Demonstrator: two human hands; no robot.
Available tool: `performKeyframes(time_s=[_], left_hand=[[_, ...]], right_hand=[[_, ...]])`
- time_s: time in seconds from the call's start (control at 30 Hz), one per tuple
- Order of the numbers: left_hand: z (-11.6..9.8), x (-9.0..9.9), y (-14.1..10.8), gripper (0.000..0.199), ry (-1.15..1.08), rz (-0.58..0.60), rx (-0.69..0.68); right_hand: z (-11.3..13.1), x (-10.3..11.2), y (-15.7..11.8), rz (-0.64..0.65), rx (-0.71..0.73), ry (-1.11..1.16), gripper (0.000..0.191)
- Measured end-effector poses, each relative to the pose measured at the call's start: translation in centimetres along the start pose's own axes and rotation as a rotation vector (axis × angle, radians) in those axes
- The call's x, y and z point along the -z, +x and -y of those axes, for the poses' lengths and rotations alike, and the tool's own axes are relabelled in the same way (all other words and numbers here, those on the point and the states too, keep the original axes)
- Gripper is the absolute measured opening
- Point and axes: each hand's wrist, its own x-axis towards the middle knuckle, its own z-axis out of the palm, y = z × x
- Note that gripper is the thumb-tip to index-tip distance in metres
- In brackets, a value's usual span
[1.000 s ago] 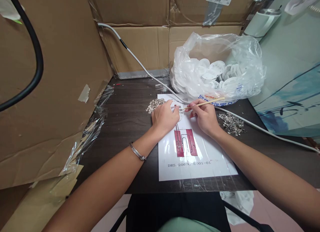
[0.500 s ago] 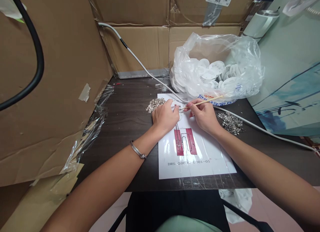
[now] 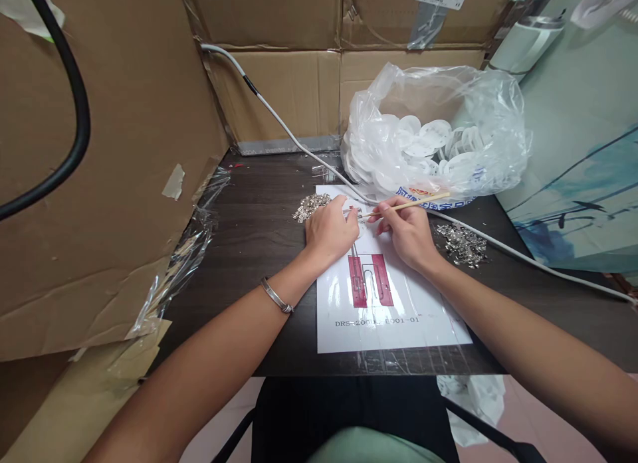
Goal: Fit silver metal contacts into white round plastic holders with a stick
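Observation:
My right hand (image 3: 405,228) grips a thin wooden stick (image 3: 431,199) like a pen, its tip pointing left toward my other hand. My left hand (image 3: 333,225) is curled over the upper part of a printed white sheet (image 3: 343,340), thumb and fingers drawn together. Between the two hands lies something small and pale with metal bits, too small to make out. A pile of small shiny metal parts (image 3: 310,206) sits just beyond my left hand. Another heap of metal pieces (image 3: 462,244) lies right of my right wrist.
Behind the sheet stands a clear plastic bag (image 3: 369,137) of white discs (image 3: 434,135). A grey cable (image 3: 289,121) crosses the table past the bag. Cardboard walls (image 3: 289,91) enclose the back and left, and a white flask (image 3: 526,46) stands at back right.
The view has shifted slightly. Both hands stay in nearly the same place over the sheet, and the stick remains in my right hand.

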Motion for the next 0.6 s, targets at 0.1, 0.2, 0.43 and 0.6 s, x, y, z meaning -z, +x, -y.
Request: performKeyframes(time_s=[0.1,0.2,0.43,0.6], left_hand=[[-0.03,0.06,0.09,0.018,0.005,0.005,-0.001],[-0.05,0.06,0.12,0.019,0.007,0.001,0.004],[-0.07,0.07,0.06,0.019,0.011,-0.003,0.001],[0.01,-0.01,0.07,0.020,-0.001,-0.005,-0.008]], right_hand=[[-0.52,0.31,0.24,-0.005,-0.019,0.100,0.023],[-0.77,0.49,0.43,0.022,-0.017,0.080,0.023],[-0.58,0.43,0.36,0.026,-0.007,0.008,0.026],[-0.49,0.47,0.30,0.032,-0.004,-0.024,0.027]])
